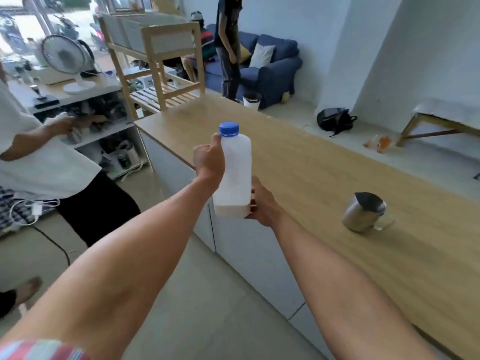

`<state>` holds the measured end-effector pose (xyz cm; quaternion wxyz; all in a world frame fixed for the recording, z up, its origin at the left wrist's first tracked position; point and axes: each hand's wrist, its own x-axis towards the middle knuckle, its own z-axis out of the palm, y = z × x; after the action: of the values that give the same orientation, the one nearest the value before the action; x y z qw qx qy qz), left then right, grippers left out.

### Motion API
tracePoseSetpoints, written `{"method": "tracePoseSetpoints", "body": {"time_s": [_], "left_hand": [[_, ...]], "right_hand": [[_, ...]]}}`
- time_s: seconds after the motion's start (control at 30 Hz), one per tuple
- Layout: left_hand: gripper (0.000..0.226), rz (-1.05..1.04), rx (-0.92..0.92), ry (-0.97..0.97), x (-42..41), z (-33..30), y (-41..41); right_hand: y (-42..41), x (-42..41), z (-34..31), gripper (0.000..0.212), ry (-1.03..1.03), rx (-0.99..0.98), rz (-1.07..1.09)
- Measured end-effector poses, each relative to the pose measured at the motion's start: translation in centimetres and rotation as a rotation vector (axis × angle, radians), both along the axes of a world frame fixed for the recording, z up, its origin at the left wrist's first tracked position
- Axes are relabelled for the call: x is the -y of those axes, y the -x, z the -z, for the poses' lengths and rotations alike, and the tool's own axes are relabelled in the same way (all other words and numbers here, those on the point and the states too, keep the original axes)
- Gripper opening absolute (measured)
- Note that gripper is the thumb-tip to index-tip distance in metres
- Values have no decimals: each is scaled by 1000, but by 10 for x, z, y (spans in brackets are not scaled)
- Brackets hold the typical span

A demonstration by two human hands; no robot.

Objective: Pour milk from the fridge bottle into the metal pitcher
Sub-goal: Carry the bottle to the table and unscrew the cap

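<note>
White milk bottle (235,175) upright, blue cap (228,129) on, metal pitcher (363,212) standing on wooden counter (298,162)

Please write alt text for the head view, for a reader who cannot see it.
Two hands hold a capped white bottle upright: the left hand near its blue cap, the right hand at its base. A metal pitcher stands on the wooden counter to the right.

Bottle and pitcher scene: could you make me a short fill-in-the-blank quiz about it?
1. The bottle has a ____ cap.
2. The pitcher stands on the wooden ____.
3. The left hand grips the bottle near its top; the right hand holds its ____.
4. The cap is still ____ the bottle.

Missing words: blue; counter; bottom; on
</note>
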<state>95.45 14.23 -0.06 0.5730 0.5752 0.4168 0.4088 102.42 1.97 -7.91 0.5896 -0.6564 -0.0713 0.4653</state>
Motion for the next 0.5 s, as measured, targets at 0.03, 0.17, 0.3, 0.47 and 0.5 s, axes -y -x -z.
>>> {"method": "tracePoseSetpoints", "body": {"time_s": [0.03,0.17,0.3,0.47,0.5], "left_hand": [[56,34,0,5,10,1,-14],[50,171,-9,9,42,3,-64],[47,311,-2,35,64,6,-103],[44,471,-2,76,87,7,-139],[44,508,-1,77,91,7,-145]], "right_hand": [[-10,12,0,39,-7,-15,34],[-44,51,4,42,-40,-56,160],[-67,78,4,46,13,-29,291],[-84,103,5,44,19,-34,439],[-87,107,6,44,18,-36,470]]}}
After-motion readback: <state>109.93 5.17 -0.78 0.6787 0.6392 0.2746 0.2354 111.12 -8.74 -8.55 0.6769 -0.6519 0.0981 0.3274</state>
